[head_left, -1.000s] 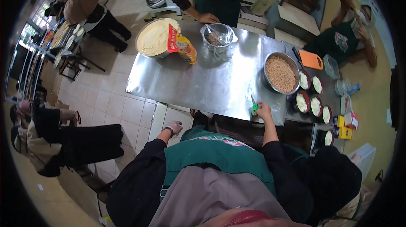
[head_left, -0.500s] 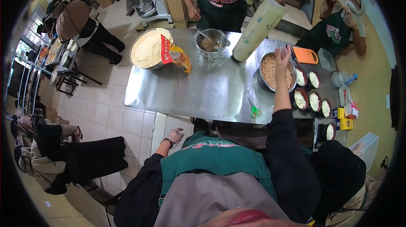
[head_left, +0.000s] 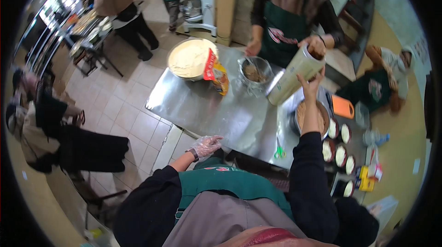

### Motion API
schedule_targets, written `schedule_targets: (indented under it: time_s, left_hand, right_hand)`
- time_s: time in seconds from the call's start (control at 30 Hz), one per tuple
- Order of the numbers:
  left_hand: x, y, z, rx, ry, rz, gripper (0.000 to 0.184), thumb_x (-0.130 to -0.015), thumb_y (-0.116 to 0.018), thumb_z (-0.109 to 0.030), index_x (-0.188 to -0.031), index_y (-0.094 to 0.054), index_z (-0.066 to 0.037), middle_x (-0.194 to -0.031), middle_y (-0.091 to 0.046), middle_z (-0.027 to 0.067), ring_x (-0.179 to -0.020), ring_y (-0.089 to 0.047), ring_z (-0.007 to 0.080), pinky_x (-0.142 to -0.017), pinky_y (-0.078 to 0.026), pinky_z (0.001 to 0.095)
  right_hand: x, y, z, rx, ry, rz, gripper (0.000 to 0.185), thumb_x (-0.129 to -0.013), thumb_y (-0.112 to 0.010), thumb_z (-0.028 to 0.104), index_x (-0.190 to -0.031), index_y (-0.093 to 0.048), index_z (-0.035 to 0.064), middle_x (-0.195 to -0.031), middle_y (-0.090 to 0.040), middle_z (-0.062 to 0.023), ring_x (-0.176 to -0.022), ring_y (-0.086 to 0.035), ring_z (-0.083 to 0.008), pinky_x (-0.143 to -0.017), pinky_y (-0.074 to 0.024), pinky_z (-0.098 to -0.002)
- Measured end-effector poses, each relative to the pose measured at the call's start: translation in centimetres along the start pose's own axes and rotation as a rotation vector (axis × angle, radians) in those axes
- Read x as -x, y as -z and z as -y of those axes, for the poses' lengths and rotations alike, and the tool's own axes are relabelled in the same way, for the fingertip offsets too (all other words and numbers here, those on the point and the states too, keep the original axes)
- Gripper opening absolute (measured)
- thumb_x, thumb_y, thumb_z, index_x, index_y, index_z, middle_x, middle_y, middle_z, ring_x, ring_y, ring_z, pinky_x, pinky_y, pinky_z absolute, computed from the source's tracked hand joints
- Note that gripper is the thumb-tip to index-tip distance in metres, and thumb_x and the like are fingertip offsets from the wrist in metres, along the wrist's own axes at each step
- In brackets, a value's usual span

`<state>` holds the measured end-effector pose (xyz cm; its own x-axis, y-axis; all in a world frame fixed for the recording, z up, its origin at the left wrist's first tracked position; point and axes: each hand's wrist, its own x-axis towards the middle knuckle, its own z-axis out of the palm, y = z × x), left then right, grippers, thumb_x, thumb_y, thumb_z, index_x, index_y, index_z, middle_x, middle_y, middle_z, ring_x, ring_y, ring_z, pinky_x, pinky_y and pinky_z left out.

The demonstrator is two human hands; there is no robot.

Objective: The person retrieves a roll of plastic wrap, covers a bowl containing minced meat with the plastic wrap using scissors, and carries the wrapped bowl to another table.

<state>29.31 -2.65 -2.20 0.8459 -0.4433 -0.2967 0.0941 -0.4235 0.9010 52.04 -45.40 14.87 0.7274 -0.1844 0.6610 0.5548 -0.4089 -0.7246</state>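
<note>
My bare right hand (head_left: 311, 85) reaches over the steel bowl of brown crumbly filling (head_left: 301, 114). Its fingers are spread at the near side of a large roll of cling film (head_left: 294, 77); whether they press on it I cannot tell. A co-worker's hand (head_left: 315, 46) holds the tilted roll at its upper end. My left hand (head_left: 207, 146), in a clear plastic glove, is at the near table edge with its fingers stretched out and nothing in them. Green-handled scissors (head_left: 279, 151) lie on the steel table (head_left: 230, 120), left of my right forearm.
A bowl of pale cream (head_left: 191, 58) and a red-yellow packet (head_left: 217, 74) stand at the table's left. A film-lined bowl (head_left: 253, 73) is near the co-worker. Several white-filled cups (head_left: 340, 155), an orange board (head_left: 342, 106) and yellow boxes (head_left: 365, 180) are at the right. Other people stand around.
My view has turned, shifting the scene. My right hand has come up to the roll with fingers spread. My left hand has moved to the table edge. The co-worker leans further in.
</note>
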Motion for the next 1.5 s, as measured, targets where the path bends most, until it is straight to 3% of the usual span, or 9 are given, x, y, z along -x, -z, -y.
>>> schedule_targets:
  time_s: [0.1, 0.4, 0.57, 1.0, 1.1, 1.27, 1.3, 1.47, 1.5]
  left_hand:
    - [0.0, 1.2, -6.0, -0.143, -0.049, 0.075, 0.044, -0.089, -0.054, -0.028, -0.129, -0.047, -0.011, -0.102, -0.062, 0.0143, -0.095, -0.060, 0.0296, -0.087, -0.046, 0.0383]
    - [-0.9, 1.3, -9.0, -0.111, -0.156, 0.133, 0.045, -0.089, -0.054, -0.025, -0.131, -0.046, -0.010, -0.107, -0.061, 0.0164, -0.101, -0.058, 0.0302, -0.090, -0.045, 0.0387]
    - [-3.4, 1.8, -12.9, -0.399, -0.691, -0.322, 0.043, -0.088, -0.059, -0.028, -0.127, -0.051, -0.014, -0.116, -0.057, 0.0112, -0.105, -0.056, 0.0295, -0.091, -0.045, 0.0372]
    - [-7.3, 7.3, -31.1, -0.592, -1.059, -0.496, 0.075, -0.073, -0.074, -0.044, -0.135, -0.041, -0.017, -0.140, -0.040, 0.0110, -0.129, -0.039, 0.0315, -0.104, -0.037, 0.0421]
    - [-7.3, 8.7, -33.1, -0.739, -1.267, -0.293, 0.074, -0.068, -0.077, -0.041, -0.130, -0.047, -0.015, -0.130, -0.049, 0.0111, -0.129, -0.039, 0.0307, -0.108, -0.031, 0.0466]
    - [-4.4, 8.6, -32.3, -0.765, -1.213, -0.260, 0.062, -0.070, -0.076, -0.038, -0.123, -0.054, -0.014, -0.086, -0.061, 0.0091, -0.100, -0.059, 0.0290, -0.094, -0.044, 0.0425]
    - [-4.2, 8.2, -31.9, -0.780, -1.244, -0.388, 0.061, -0.073, -0.074, -0.039, -0.125, -0.054, -0.016, -0.067, -0.056, 0.0052, -0.073, -0.061, 0.0242, -0.074, -0.050, 0.0368]
    - [-0.6, 7.8, -29.0, -0.841, -1.138, -0.668, 0.060, -0.073, -0.074, -0.037, -0.127, -0.054, -0.017, -0.052, -0.048, 0.0009, -0.049, -0.051, 0.0175, -0.050, -0.043, 0.0310]
    - [0.0, 7.8, -27.9, -0.801, -1.123, -0.729, 0.061, -0.073, -0.074, -0.036, -0.127, -0.054, -0.016, -0.052, -0.048, 0.0009, -0.048, -0.051, 0.0178, -0.049, -0.043, 0.0315]
  right_hand:
    - [-0.7, -1.2, 1.0, -0.049, -0.025, 0.017, 0.119, -0.063, -0.085, 0.013, -0.145, 0.001, 0.0098, -0.136, -0.033, -0.0184, -0.122, -0.041, -0.0283, -0.100, -0.0372, -0.0389]
    - [-0.2, -1.6, 0.7, 0.088, -0.122, -0.070, 0.115, -0.059, -0.087, 0.017, -0.142, -0.008, 0.0055, -0.134, -0.034, -0.0184, -0.121, -0.040, -0.0259, -0.100, -0.0369, -0.0371]
    - [1.4, -2.9, 4.9, 0.231, -0.139, -0.106, 0.115, -0.057, -0.088, 0.027, -0.141, -0.012, 0.0054, -0.127, -0.045, -0.0183, -0.114, -0.050, -0.0278, -0.096, -0.0413, -0.0360]
    - [9.6, -3.1, 12.8, 0.080, -0.308, 0.096, 0.111, -0.053, -0.090, 0.024, -0.138, -0.022, 0.0009, -0.128, -0.045, -0.0166, -0.121, -0.045, -0.0268, -0.101, -0.0377, -0.0363]
    - [9.8, -2.5, 15.3, -0.057, -0.253, 0.421, 0.094, -0.050, -0.089, 0.020, -0.129, -0.043, -0.0002, -0.125, -0.053, -0.0130, -0.116, -0.050, -0.0236, -0.100, -0.0384, -0.0358]
    - [10.0, -3.0, 14.2, -0.244, -0.443, 0.669, 0.108, -0.054, -0.087, 0.020, -0.141, -0.025, 0.0028, -0.137, -0.039, -0.0117, -0.129, -0.037, -0.0241, -0.107, -0.0302, -0.0363]
    - [11.1, -3.7, 12.8, -0.342, -0.426, 0.598, 0.099, -0.062, -0.082, 0.025, -0.141, -0.026, 0.0027, -0.138, -0.039, -0.0122, -0.129, -0.036, -0.0248, -0.107, -0.0290, -0.0365]
    - [21.4, -4.4, -1.1, 0.056, -0.592, 0.160, 0.068, -0.092, -0.044, 0.052, -0.137, -0.035, 0.0021, -0.132, -0.043, -0.0147, -0.121, -0.045, -0.0273, -0.103, -0.0336, -0.0376]
    - [22.4, -4.6, -0.2, -0.071, -0.885, 0.118, 0.066, -0.092, -0.045, 0.053, -0.134, -0.038, 0.0019, -0.129, -0.046, -0.0139, -0.113, -0.049, -0.0257, -0.098, -0.0370, -0.0370]
